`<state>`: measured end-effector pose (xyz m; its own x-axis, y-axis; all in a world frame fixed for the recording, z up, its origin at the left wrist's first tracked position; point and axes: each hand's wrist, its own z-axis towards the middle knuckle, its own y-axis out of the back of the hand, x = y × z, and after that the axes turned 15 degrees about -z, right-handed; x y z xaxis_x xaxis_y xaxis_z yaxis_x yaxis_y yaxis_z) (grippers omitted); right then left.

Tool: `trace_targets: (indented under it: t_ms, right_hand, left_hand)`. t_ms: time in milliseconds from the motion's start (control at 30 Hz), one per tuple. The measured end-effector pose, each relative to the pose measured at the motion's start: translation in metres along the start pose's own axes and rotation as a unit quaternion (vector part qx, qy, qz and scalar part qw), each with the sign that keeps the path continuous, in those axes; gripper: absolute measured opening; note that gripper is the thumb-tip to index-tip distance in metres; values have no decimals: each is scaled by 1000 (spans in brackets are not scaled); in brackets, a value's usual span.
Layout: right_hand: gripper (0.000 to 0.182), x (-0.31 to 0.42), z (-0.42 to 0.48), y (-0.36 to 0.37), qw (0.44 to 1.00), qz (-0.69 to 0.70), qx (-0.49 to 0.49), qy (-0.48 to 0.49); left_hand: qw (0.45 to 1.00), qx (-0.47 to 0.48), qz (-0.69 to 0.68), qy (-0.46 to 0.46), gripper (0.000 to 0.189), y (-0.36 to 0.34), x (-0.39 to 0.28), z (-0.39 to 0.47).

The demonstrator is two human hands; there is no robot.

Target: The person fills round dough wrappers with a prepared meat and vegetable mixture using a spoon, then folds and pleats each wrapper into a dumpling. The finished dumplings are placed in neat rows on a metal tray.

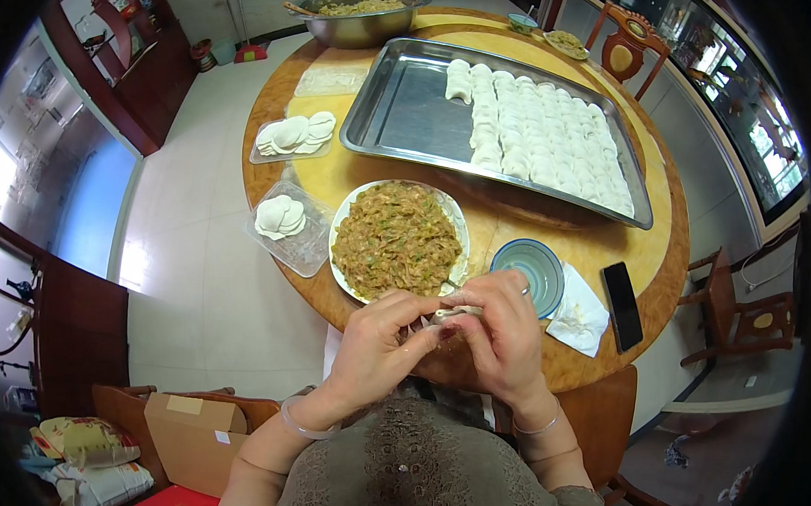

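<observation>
My left hand (384, 347) and my right hand (504, 332) meet over the near table edge, fingers pinching one white dumpling (458, 314) between them. Fingers cover most of it. Just beyond lies a patterned plate heaped with minced filling (398, 239); part of a utensil shows at its right rim. A blue-rimmed bowl of clear liquid (530, 272) stands beyond my right hand. Two stacks of round dough wrappers, a larger one (295, 134) and a smaller one (280, 217), rest on clear plastic trays at the left. A large metal tray (410, 148) holds rows of dumplings (546, 134).
Right of the bowl are a crumpled white tissue (579, 315) and a black phone (622, 306). A steel basin of filling (361, 27) stands at the back. Another plastic tray (330, 81) lies left of the metal tray. Wooden chairs and a cardboard box (194, 440) surround the round table.
</observation>
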<state>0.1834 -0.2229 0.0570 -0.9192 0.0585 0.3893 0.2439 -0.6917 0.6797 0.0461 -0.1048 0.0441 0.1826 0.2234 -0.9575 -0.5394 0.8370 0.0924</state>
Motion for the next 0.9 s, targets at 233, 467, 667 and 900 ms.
trace_targets:
  t_ms: [233, 467, 667, 900]
  right_hand:
    - [17, -3, -2, -3, 999, -26, 12, 16]
    - [15, -1, 3, 0, 998, -37, 29, 34]
    - [9, -5, 6, 8, 995, 68, 67, -28]
    - [21, -17, 17, 23, 972, 74, 220, 24]
  left_hand:
    - [1000, 11, 22, -15, 28, -1, -3, 2]
    - [998, 14, 42, -35, 23, 0, 0, 4]
    - [992, 46, -85, 76, 22, 8, 1, 3]
    - [924, 84, -305, 213, 24, 15, -12, 11]
